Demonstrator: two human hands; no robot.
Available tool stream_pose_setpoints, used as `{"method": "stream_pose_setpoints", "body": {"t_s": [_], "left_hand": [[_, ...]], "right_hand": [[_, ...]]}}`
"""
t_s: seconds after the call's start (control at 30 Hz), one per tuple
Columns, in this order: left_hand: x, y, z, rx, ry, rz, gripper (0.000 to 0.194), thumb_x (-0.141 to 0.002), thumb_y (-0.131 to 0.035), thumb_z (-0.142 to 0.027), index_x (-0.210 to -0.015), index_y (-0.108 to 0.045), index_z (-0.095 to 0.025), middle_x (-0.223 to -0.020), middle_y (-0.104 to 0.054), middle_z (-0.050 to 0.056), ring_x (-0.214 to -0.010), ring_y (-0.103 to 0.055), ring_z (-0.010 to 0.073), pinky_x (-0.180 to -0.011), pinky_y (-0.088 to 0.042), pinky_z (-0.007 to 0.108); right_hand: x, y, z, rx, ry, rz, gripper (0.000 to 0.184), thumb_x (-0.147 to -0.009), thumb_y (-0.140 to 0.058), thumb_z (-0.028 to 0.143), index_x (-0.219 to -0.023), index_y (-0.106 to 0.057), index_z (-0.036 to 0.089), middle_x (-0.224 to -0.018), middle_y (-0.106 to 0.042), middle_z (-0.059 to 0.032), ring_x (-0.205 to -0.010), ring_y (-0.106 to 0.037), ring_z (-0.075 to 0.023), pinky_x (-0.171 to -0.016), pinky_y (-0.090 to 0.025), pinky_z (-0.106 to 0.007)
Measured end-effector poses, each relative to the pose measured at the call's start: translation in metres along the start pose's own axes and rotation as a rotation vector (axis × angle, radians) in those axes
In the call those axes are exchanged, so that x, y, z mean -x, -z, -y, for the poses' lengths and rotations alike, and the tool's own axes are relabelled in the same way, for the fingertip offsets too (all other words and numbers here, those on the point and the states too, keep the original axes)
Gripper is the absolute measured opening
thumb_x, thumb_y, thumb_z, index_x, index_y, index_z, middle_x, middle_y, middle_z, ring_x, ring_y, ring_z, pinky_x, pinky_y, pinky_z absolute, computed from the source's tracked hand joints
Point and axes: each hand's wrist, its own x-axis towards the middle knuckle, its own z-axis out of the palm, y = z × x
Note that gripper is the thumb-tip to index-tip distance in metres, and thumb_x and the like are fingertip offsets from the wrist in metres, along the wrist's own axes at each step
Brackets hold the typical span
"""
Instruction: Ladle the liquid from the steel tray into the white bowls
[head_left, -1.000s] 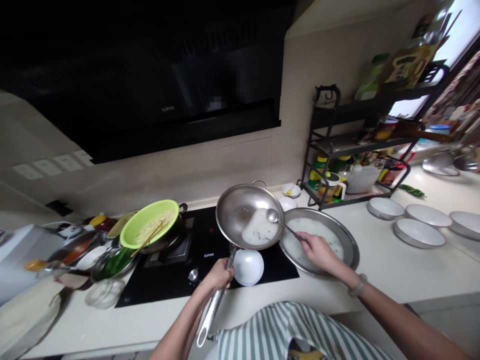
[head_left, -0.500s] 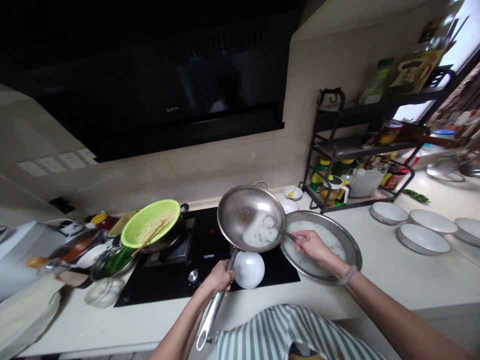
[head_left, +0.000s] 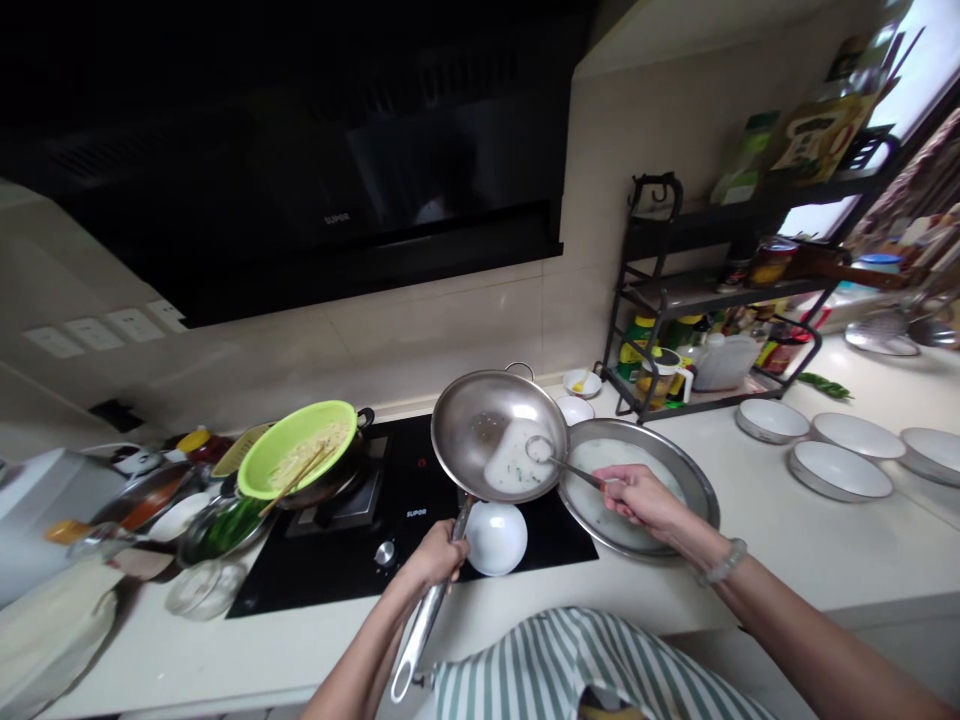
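My left hand (head_left: 441,553) is closed round the long metal handle of a steel wok (head_left: 469,410). The wok is tilted, and a white soupy liquid (head_left: 516,462) with green bits pools at its right side. My right hand (head_left: 641,500) grips a ladle (head_left: 574,467) whose bowl is at the liquid in the wok. Under my right wrist stands a wide steel basin (head_left: 705,500) of similar white liquid, touching or nearly touching the wok's right rim. A white bowl (head_left: 496,540) rests on the hob just below the wok.
A lime-green colander (head_left: 259,470) of pale strips, with chopsticks, sits over a pan on the black hob (head_left: 300,575). Several white bowls (head_left: 840,470) stand at right. A black spice rack (head_left: 660,300) is behind the basin; a range hood (head_left: 300,200) hangs above.
The ladle has shifted slightly, its bowl now more visible at the liquid, and my right hand has moved a little right. My left hand keeps its hold on the wok handle.
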Motion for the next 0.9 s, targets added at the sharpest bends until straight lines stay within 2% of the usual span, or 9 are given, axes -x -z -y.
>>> {"method": "stream_pose_setpoints", "body": {"t_s": [0.23,0.33,0.53,0.63,0.77,0.83,0.9], "left_hand": [[0.001,0.0,-0.001,0.029,0.014,-0.012,0.014,-0.074,-0.058,-0.015,-0.074,-0.044,-0.018,-0.05,-0.046,-0.007,-0.038,-0.043,0.0076,-0.04,-0.038,0.02],[0.001,0.0,-0.001,0.043,0.002,-0.009,0.013,-0.074,-0.053,-0.011,-0.073,-0.042,-0.019,-0.048,-0.045,-0.007,-0.036,-0.04,0.0073,-0.038,-0.037,0.02],[0.001,0.0,-0.001,0.033,-0.021,0.0,0.016,-0.073,-0.05,-0.008,-0.07,-0.039,-0.019,-0.045,-0.044,-0.007,-0.035,-0.039,0.0075,-0.036,-0.036,0.02],[0.001,-0.001,-0.001,0.054,-0.016,0.002,0.017,-0.073,-0.049,-0.007,-0.07,-0.039,-0.02,-0.046,-0.043,-0.008,-0.034,-0.038,0.0071,-0.035,-0.035,0.02],[0.0,-0.001,0.0,0.065,-0.02,0.008,0.017,-0.073,-0.048,-0.006,-0.07,-0.038,-0.02,-0.046,-0.043,-0.008,-0.033,-0.037,0.0068,-0.034,-0.034,0.019],[-0.001,-0.001,0.001,0.065,-0.02,0.009,0.017,-0.073,-0.048,-0.006,-0.07,-0.038,-0.02,-0.046,-0.044,-0.008,-0.033,-0.038,0.0067,-0.034,-0.034,0.019],[-0.001,-0.001,0.003,0.064,-0.018,0.008,0.017,-0.073,-0.049,-0.007,-0.07,-0.038,-0.02,-0.047,-0.044,-0.008,-0.034,-0.038,0.0068,-0.034,-0.035,0.019]], "right_hand": [[0.01,0.008,0.003,-0.046,-0.005,-0.003,0.041,-0.064,-0.054,0.013,-0.104,-0.061,0.008,-0.047,-0.052,0.0038,-0.035,-0.034,-0.0049,-0.035,-0.019,-0.016],[0.016,0.016,0.004,-0.083,-0.023,0.003,0.045,-0.063,-0.055,0.014,-0.107,-0.06,0.007,-0.048,-0.052,0.0032,-0.035,-0.033,-0.0042,-0.035,-0.02,-0.016],[0.026,0.047,-0.005,-0.122,0.003,-0.033,0.053,-0.06,-0.059,0.021,-0.112,-0.059,0.007,-0.051,-0.054,0.0012,-0.037,-0.033,-0.0054,-0.036,-0.017,-0.018],[0.028,0.065,-0.016,-0.083,0.023,-0.09,0.057,-0.06,-0.059,0.024,-0.114,-0.058,0.006,-0.053,-0.055,0.0004,-0.037,-0.035,-0.0071,-0.037,-0.02,-0.02],[0.024,0.082,-0.044,0.144,0.154,-0.161,0.049,-0.068,-0.052,0.029,-0.111,-0.061,0.007,-0.053,-0.058,-0.0016,-0.041,-0.047,-0.0135,-0.041,-0.036,-0.025],[0.02,0.087,-0.063,0.356,0.303,-0.196,0.042,-0.074,-0.046,0.029,-0.107,-0.065,0.01,-0.052,-0.061,-0.0033,-0.049,-0.057,-0.0189,-0.052,-0.046,-0.03],[0.016,0.091,-0.084,0.613,0.434,-0.296,0.04,-0.078,-0.042,0.028,-0.104,-0.067,0.013,-0.059,-0.067,-0.0062,-0.057,-0.064,-0.0232,-0.061,-0.051,-0.034]]}}
